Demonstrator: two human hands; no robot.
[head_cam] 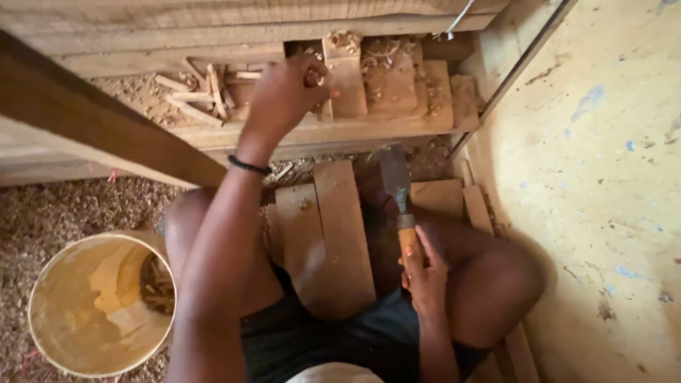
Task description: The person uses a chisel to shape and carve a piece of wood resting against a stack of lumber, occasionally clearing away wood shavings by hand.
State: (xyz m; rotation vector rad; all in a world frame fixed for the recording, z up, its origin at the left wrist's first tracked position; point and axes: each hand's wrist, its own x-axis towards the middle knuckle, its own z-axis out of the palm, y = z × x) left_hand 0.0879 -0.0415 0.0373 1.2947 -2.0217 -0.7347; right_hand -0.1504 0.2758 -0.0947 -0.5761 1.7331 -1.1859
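My left hand (287,92) reaches forward to the low wooden shelf (234,133) and closes around a small dark piece among the wood scraps; what it is cannot be made out. A black band sits on that wrist. My right hand (424,273) rests over my right thigh and grips the orange wooden handle of a wide-bladed chisel (397,181), blade pointing away from me. Short wooden boards (333,234) lie between my knees.
A round bucket (99,305) with wood bits inside stands at my left on a sawdust-covered floor. A dark plank (106,131) slants across the upper left. Wood blocks (390,81) with shavings sit on the shelf. A yellow wall (603,191) rises at the right.
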